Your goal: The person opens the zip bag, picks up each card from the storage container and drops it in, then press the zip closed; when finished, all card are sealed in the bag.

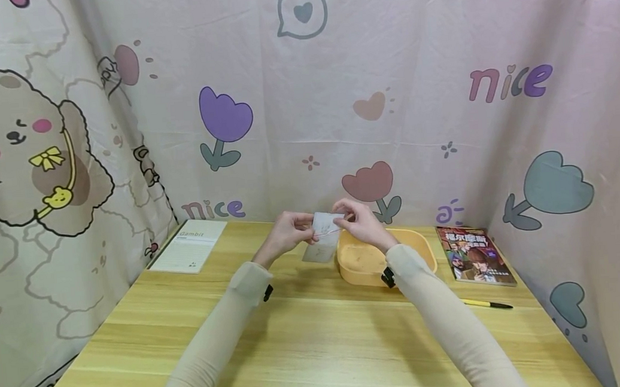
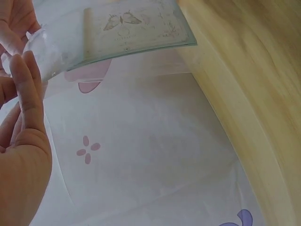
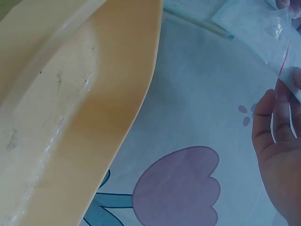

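A clear zip-lock bag (image 1: 324, 221) with a thin red line along its mouth is held up over the back of the table. Inside it lies a pale stack of paper or cards (image 2: 136, 26) printed with a butterfly, hanging at the lower part. My left hand (image 1: 287, 234) pinches the bag's left side near the red line. On the other side, my right hand (image 1: 363, 223) grips the top right edge between thumb and fingers. Just below the right hand stands a yellow plastic basin (image 1: 361, 278), its inside marked with dark specks.
A notepad (image 1: 187, 250) lies at the table's back left. Right of the basin are a comic-style book (image 1: 476, 257) and a yellow pen (image 1: 479, 303) with a black end. A printed curtain (image 1: 292, 99) hangs close behind the table and along both sides.
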Tool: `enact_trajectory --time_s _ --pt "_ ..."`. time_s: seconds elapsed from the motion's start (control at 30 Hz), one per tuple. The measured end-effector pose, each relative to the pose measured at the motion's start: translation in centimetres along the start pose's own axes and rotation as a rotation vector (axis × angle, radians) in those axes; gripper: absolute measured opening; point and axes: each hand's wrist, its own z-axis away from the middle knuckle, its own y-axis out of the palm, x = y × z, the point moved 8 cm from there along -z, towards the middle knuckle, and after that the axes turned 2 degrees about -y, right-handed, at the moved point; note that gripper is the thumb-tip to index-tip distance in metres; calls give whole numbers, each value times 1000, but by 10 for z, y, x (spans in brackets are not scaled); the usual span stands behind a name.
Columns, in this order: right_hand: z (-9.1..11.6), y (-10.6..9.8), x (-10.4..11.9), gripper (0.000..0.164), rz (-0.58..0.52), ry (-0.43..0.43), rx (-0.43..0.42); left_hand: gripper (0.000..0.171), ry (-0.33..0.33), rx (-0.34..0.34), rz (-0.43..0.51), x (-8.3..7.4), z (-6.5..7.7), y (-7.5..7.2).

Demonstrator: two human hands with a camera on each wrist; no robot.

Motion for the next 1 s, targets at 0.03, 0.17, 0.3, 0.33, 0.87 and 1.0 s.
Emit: enact_trajectory --time_s 0.03,0.17,0.3,0.33,0.87,1.0 --pt "0 0 0 17 13 -4 1 38 6 2 1 0 0 0" --pt "2 3 2 10 48 -32 8 38 27 10 -4 -2 0 0" --pt "3 4 4 6 81 -68 9 37 33 14 -22 -3 1 0" --pt "3 4 4 6 89 -74 9 37 33 14 -23 -3 1 -1" --pt "11 7 -1 12 64 -85 69 39 26 24 29 -1 2 -1" --pt "12 10 -1 15 98 -101 89 38 43 15 24 -3 3 -2"
